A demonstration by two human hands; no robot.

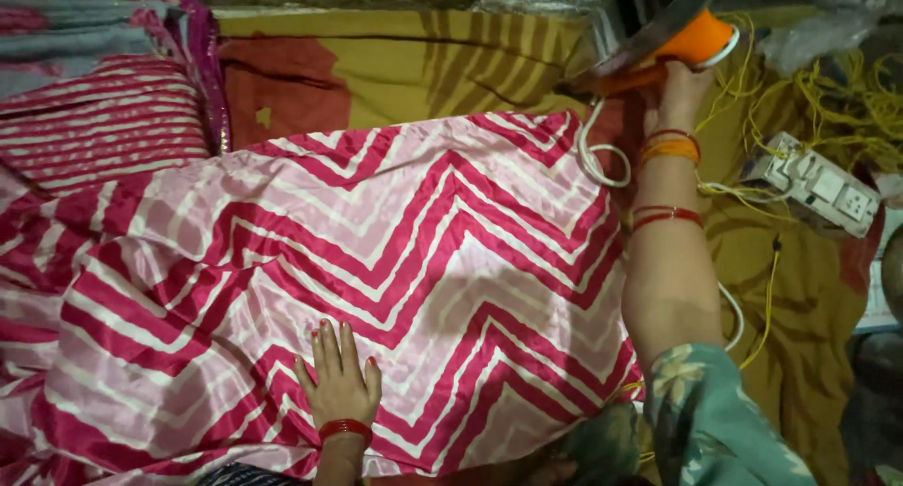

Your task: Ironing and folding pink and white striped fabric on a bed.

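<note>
Head view: an orange-handled clothes iron [658, 30] is gripped and held tilted at one o'clock by the right hand [679, 89], off the far edge of the pink zigzag-striped cloth [376, 260], which is pressed flat at six o'clock by the open left hand [339, 382].

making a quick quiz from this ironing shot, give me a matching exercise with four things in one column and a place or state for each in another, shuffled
Column one:
1. left hand
2. right hand
3. white plastic switchboard with sockets
4. pink and white zigzag satin cloth

Column two:
A. lying at the right edge among yellow wires
B. spread wide over the mustard and red bed cover
C. pressed flat, palm down, on the fabric
D. gripping the orange-handled electric iron, tipped up off the cloth

Pairs: 1-C, 2-D, 3-A, 4-B
</note>
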